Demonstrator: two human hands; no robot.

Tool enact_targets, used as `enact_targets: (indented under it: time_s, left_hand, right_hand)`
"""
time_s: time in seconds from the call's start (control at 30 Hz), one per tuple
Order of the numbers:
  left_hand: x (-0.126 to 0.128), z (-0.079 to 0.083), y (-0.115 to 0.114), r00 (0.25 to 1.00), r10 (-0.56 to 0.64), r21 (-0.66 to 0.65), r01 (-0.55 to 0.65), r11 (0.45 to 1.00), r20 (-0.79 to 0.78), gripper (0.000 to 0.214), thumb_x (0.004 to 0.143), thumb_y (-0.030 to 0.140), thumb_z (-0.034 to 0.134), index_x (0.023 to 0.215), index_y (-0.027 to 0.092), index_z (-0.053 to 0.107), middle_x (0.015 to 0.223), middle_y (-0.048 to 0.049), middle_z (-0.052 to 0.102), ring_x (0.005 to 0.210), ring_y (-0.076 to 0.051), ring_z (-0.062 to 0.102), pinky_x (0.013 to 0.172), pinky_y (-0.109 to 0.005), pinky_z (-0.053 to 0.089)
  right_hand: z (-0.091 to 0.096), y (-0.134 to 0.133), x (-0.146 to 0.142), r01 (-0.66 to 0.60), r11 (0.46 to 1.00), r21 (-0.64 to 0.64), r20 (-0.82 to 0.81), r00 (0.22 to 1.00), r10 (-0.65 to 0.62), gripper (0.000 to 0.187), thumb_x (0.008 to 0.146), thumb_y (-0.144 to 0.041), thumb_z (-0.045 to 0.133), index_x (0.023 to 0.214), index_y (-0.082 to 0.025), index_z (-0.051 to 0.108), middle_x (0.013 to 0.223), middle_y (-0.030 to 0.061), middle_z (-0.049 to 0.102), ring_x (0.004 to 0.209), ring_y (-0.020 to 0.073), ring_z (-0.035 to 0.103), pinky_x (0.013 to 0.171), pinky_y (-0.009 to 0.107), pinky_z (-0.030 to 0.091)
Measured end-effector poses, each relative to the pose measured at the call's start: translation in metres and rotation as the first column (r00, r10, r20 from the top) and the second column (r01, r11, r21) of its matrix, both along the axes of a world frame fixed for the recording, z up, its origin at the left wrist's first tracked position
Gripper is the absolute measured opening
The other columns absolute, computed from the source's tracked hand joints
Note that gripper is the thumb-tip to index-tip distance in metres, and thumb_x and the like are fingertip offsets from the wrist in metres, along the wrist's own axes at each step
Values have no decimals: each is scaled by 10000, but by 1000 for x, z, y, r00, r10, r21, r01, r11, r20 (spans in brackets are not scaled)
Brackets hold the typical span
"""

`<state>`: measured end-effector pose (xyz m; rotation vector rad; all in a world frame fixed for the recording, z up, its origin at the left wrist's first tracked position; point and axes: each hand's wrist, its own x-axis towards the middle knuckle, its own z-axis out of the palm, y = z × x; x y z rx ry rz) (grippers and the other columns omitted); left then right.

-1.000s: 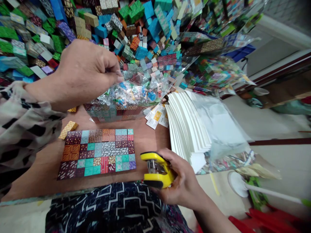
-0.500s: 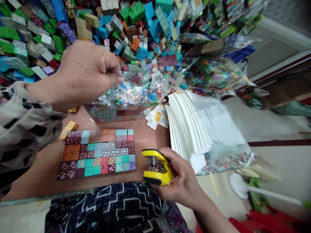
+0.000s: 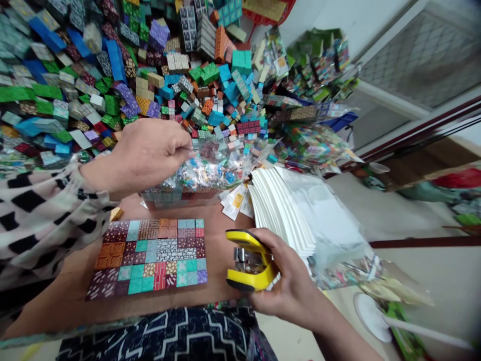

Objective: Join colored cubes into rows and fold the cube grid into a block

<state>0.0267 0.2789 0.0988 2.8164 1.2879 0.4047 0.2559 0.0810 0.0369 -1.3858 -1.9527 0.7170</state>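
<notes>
Your right hand (image 3: 289,281) grips the yellow stapler (image 3: 250,260); your left hand (image 3: 146,153) seemingly pinches a clear packet (image 3: 210,170); labels unreadable.

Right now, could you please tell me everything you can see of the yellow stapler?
The yellow stapler looks like glossy plastic with a metal mechanism showing between its two arms. Its mouth gapes open, facing left. The right hand holds its rear end in a closed grip, above the near edge of the brown board, beside the stack of white cards.
</notes>
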Motion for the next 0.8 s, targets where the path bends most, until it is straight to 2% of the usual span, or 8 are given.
enact_targets:
  time_s: [0.17,0.33,0.5,0.7,0.8]
  left_hand:
    - [-1,4,-3,1000,21,2,-21,1000,-13,301,859,367,444,806,223,703,859,-46,712,857,-212,631,701,-320,415]
    - [-2,7,-4,998,31,-33,-30,999,48,259,840,310,471,766,220,702,804,-24,704,801,-199,634,661,-298,409]
    - [-5,4,-3,995,-12,-3,12,1000,96,283,883,316,479,739,188,686,777,-37,700,781,-195,629,636,-287,392]
    - [-6,-3,-3,989,-71,127,55,990,126,232,879,280,520,759,200,702,734,-22,686,741,-192,617,629,-301,375]
    - [-5,-5,-4,981,-85,197,51,979,172,214,862,273,554,733,200,708,707,-16,677,702,-187,607,619,-311,361]
  right_hand:
    - [34,24,8,-91,992,92,187,980,73,646,635,-181,651,1231,-239,410,1037,69,583,864,194,595,693,300,499]
    - [72,50,17,-209,956,204,429,897,104,632,651,-203,622,1241,-209,394,1031,84,581,830,190,577,663,295,481]
    - [103,77,14,-319,875,364,674,738,-11,559,690,-293,610,1198,-124,447,1075,120,595,899,221,598,702,321,492]
    - [128,104,-6,-405,815,415,812,570,-130,532,654,-351,651,1116,-141,491,1046,97,612,808,224,621,614,334,491]
    - [136,114,-19,-422,806,414,846,505,-171,521,633,-367,679,1078,-150,519,995,66,615,762,219,624,549,332,458]
